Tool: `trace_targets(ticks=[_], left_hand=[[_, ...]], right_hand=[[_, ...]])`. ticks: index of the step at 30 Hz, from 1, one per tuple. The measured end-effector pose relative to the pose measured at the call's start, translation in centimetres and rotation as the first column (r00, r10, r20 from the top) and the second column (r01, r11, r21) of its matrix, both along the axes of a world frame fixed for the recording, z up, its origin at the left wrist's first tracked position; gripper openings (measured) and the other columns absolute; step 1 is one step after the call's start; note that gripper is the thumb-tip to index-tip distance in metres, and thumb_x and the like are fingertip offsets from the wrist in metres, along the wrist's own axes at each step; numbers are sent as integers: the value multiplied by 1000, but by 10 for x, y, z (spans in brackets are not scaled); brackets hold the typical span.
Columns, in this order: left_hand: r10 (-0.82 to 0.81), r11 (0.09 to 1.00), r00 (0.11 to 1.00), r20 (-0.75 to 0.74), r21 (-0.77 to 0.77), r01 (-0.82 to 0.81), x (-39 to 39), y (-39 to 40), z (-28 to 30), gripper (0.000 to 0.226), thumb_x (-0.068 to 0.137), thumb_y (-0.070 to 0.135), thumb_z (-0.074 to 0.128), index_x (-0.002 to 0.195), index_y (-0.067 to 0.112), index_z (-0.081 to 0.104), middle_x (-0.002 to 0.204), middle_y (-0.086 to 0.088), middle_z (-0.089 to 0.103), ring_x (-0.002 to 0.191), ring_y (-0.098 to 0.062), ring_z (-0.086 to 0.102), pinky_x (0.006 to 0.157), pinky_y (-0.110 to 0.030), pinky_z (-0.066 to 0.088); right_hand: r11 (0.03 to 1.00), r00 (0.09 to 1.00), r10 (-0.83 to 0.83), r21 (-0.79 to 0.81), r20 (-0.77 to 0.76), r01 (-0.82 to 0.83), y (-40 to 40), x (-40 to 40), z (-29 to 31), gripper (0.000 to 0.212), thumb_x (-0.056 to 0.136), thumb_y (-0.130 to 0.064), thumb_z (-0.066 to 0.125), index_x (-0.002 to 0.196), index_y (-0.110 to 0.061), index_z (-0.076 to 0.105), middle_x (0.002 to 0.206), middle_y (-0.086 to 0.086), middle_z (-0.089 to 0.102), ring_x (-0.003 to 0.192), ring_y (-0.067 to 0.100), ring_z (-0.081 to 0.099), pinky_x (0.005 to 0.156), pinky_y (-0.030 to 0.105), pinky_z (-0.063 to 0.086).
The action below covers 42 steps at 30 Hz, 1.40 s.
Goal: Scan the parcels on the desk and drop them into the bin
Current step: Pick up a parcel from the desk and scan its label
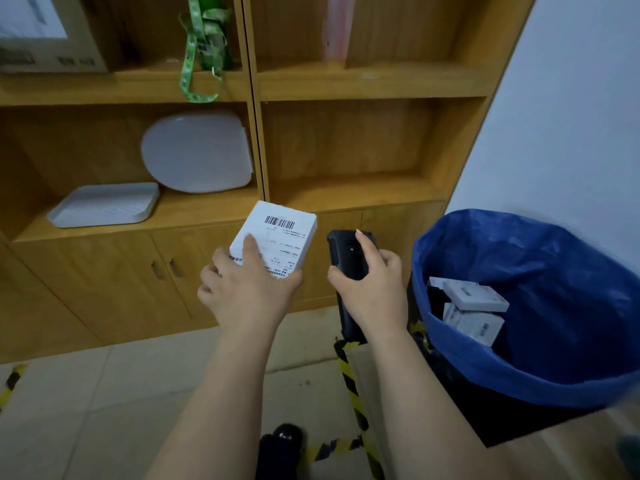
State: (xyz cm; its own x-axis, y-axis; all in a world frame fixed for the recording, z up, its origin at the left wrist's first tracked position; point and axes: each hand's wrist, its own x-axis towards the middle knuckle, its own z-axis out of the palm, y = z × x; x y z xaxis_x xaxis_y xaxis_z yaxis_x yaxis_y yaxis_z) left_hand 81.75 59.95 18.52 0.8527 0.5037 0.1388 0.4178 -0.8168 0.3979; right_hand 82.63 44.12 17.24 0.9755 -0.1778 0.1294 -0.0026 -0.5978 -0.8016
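The left grip holds a white parcel, barcode label up, left of the bin. The right grip clasps a black scanner between parcel and bin. More white parcels lie inside the bin's blue liner.

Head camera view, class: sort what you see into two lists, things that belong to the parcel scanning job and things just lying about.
Belonging to the job:
- white parcel, held in the left hand
- black scanner, held in the right hand
- blue-lined bin
- parcels in the bin

Just lying about:
- white tray
- white lid
- green lanyard
- cardboard box
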Motion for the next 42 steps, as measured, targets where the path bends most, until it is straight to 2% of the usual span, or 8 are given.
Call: trace_targets(ticks=[8, 12, 14, 21, 28, 34, 39, 42], left_hand=[[-210, 976, 978, -13, 57, 210, 161, 9, 16, 97, 74, 74, 59, 151, 32, 17, 150, -13, 23, 132, -38, 27, 105, -51, 29], [-367, 928, 930, -20, 63, 368, 219, -17, 19, 97, 74, 73, 60, 151, 32, 18, 150, -12, 23, 132, -38, 27, 107, -51, 27], [-452, 889, 891, -44, 60, 454, 238, -39, 20, 96, 75, 73, 60, 151, 32, 18, 149, -12, 23, 132, -37, 26, 107, -50, 26], [-684, 726, 725, -83, 17, 687, 280, -142, 10, 98, 75, 73, 58, 153, 33, 15, 151, -13, 20, 133, -38, 24, 108, -52, 26], [-848, 522, 520, -103, 10, 853, 292, -268, -3, 101, 71, 75, 60, 152, 35, 16, 152, -9, 18, 134, -35, 23, 109, -50, 25], [-928, 366, 361, -93, -49, 929, 297, -352, -24, 100, 73, 74, 61, 152, 33, 16, 152, -10, 19, 133, -36, 24, 109, -49, 25], [-961, 227, 214, -177, -57, 972, 296, -396, -57, 102, 74, 76, 59, 153, 30, 15, 151, -11, 18, 131, -36, 27, 109, -48, 27], [-966, 158, 141, -218, -67, 985, 309, -418, -77, 103, 74, 76, 59, 154, 29, 15, 151, -11, 19, 132, -35, 27, 109, -49, 28]], right_hand=[[978, 979, -203, 52, 23, 202, 11, 130, 9, 73, 85, -51, 67, 149, -50, 33, 132, -9, 35, 103, 11, 50, 78, 30, 44], [923, 926, -377, 79, 3, 375, -6, 160, 10, 73, 82, -53, 67, 147, -51, 34, 132, -10, 35, 111, 13, 52, 89, 38, 50], [886, 889, -457, 65, -31, 458, -24, 165, 9, 72, 83, -52, 67, 148, -49, 35, 135, -9, 35, 115, 15, 53, 90, 37, 48], [723, 724, -688, 44, -56, 690, -108, 168, 6, 71, 84, -44, 67, 148, -48, 36, 139, -8, 35, 118, 17, 51, 87, 33, 44], [503, 502, -858, 19, -110, 864, -206, 151, -5, 73, 84, -51, 67, 148, -52, 32, 143, -8, 33, 110, 17, 56, 90, 41, 52], [339, 336, -934, -1, -124, 941, -269, 136, -19, 72, 83, -53, 67, 147, -54, 33, 144, -9, 33, 109, 17, 56, 83, 37, 50], [172, 170, -968, 6, -187, 985, -296, 123, -44, 72, 81, -53, 67, 145, -55, 34, 143, -10, 34, 110, 16, 54, 87, 40, 52], [79, 78, -970, 5, -228, 997, -306, 129, -63, 72, 81, -52, 68, 145, -54, 34, 144, -9, 33, 106, 13, 51, 81, 37, 48]])
